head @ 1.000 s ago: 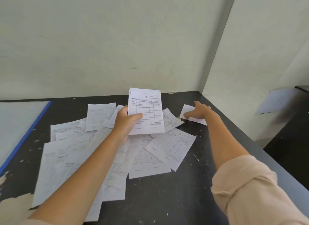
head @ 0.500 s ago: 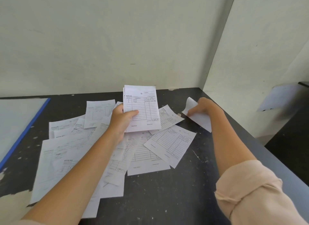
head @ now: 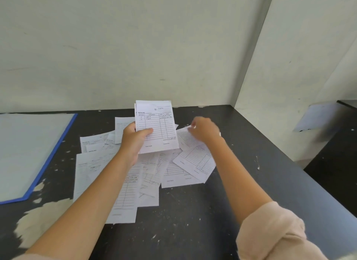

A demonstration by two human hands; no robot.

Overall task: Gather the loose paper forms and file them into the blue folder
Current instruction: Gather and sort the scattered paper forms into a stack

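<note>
My left hand (head: 133,139) grips a small stack of white ruled forms (head: 160,128), held upright above the table's middle. Just right of the stack, my right hand (head: 203,130) is blurred with curled fingers; white slivers of a paper form (head: 220,134) show at its edges, the rest hidden behind it. Several loose forms (head: 195,161) lie overlapping on the dark table (head: 193,221) beneath both arms. The blue folder (head: 63,136) lies open at the far left, pale inside with a blue rim.
Pale walls close the table at the back and the right. The table's right edge (head: 309,182) runs diagonally toward me. A worn pale patch (head: 38,217) marks the front left surface. A second dark surface (head: 336,159) stands lower at the far right.
My right hand lifted a form from the far right corner of the table and carried it left toward the stack. My left hand kept its hold on the stack.
</note>
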